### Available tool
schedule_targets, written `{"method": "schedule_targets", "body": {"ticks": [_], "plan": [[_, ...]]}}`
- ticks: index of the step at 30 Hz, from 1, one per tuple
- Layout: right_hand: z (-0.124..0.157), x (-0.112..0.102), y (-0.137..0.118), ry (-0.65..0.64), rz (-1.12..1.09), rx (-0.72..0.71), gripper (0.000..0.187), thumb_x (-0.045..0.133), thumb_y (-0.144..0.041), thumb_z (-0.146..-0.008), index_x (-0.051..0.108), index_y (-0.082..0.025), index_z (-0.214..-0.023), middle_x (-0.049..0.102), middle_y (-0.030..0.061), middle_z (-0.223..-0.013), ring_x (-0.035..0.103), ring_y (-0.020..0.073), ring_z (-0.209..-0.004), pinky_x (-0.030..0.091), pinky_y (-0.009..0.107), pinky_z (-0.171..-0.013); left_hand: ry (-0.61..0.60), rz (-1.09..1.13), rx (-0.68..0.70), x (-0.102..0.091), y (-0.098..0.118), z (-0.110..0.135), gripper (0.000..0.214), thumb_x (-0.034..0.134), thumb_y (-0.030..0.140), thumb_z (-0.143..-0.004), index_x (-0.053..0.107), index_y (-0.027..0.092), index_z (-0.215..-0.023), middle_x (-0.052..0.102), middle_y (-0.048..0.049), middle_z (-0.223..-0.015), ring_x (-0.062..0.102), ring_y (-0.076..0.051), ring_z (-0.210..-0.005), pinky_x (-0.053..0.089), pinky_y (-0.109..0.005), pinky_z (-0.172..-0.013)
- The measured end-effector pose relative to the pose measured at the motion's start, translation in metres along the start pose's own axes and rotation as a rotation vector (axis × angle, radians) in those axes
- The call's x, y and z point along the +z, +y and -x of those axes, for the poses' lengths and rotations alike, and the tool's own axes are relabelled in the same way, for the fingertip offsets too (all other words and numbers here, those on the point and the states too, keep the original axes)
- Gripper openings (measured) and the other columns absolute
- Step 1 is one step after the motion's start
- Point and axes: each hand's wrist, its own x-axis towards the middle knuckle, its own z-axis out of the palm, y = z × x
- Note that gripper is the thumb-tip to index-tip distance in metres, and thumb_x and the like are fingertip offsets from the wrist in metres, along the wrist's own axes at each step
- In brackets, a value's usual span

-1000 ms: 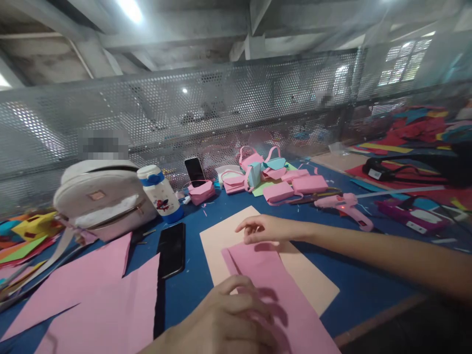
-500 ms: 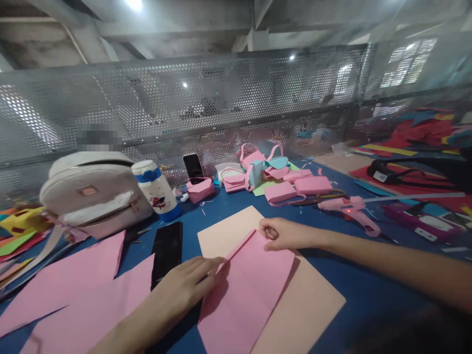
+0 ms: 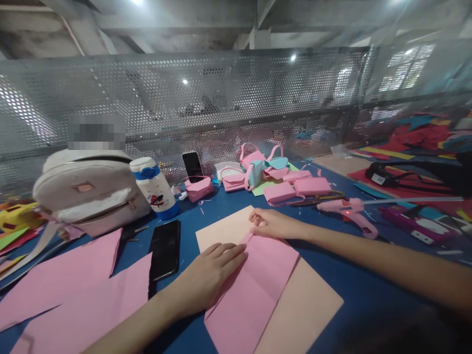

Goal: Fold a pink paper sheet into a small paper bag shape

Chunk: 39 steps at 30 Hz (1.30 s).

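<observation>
A sheet of pink paper (image 3: 254,285) with a narrow folded strip along its left edge lies on a larger peach sheet (image 3: 313,300). My left hand (image 3: 212,270) rests on that folded edge, fingers stretched out and pressing down. At the paper's far corner, my right hand (image 3: 271,223) is closed with thumb and curled fingers pinching the pink paper. A faint crease runs across the sheet. My left palm and fingers hide most of the fold.
More pink sheets (image 3: 92,300) and a black phone (image 3: 164,250) lie to the left. Behind stand a white backpack (image 3: 92,191), a bottle (image 3: 155,189) and several small paper bags (image 3: 280,192). A pink glue gun (image 3: 350,211) with a glue stick is at right, before a perforated metal screen (image 3: 221,108).
My left hand has slid up along the folded edge toward the far corner. My right hand has shifted slightly left and away, and the pink paper has moved a little.
</observation>
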Motion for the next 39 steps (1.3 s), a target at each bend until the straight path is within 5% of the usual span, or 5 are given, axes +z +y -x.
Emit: {"method": "schedule_targets", "body": {"ticks": [12, 21, 34, 39], "plan": [[-0.006, 0.014, -0.006, -0.058, -0.037, -0.056, 0.015, 0.066, -0.021, -0.070, 0.072, -0.017, -0.084, 0.057, -0.0033, -0.064, 0.049, 0.0118, -0.062, 0.033, 0.021, -0.054, 0.091, 0.086, 0.070, 0.002, 0.012, 0.001, 0.043, 0.034, 0.008, -0.097, 0.041, 0.012, -0.140, 0.056, -0.0139, -0.135, 0.057, -0.023, -0.117, 0.052, -0.037, -0.095], [0.000, 0.020, 0.006, 0.001, -0.075, -0.146, 0.011, 0.066, -0.019, -0.073, 0.073, -0.017, -0.081, 0.059, -0.0024, -0.067, 0.048, 0.0118, -0.063, 0.033, 0.022, -0.055, 0.199, -0.052, 0.004, 0.015, 0.017, -0.007, 0.037, 0.044, 0.004, -0.090, 0.052, 0.004, -0.126, 0.065, -0.0177, -0.117, 0.061, -0.027, -0.104, 0.055, -0.041, -0.087], [0.000, 0.026, 0.018, 0.044, -0.196, -0.284, 0.008, 0.067, -0.017, -0.082, 0.074, -0.020, -0.079, 0.061, 0.0009, -0.077, 0.056, 0.0122, -0.068, 0.041, 0.023, -0.059, 0.183, -0.128, -0.060, 0.029, 0.007, -0.005, 0.042, 0.040, 0.010, -0.092, 0.053, 0.007, -0.132, 0.061, -0.0111, -0.131, 0.058, -0.026, -0.111, 0.048, -0.041, -0.096], [-0.001, 0.025, 0.027, 0.121, 0.063, -0.529, 0.021, 0.054, -0.014, -0.088, 0.073, -0.021, -0.085, 0.064, 0.0021, -0.080, 0.058, 0.0142, -0.074, 0.043, 0.026, -0.063, 0.218, -0.129, -0.075, 0.030, 0.002, -0.009, 0.040, 0.038, 0.010, -0.093, 0.057, 0.009, -0.129, 0.063, -0.0084, -0.129, 0.060, -0.024, -0.108, 0.050, -0.037, -0.093]]}}
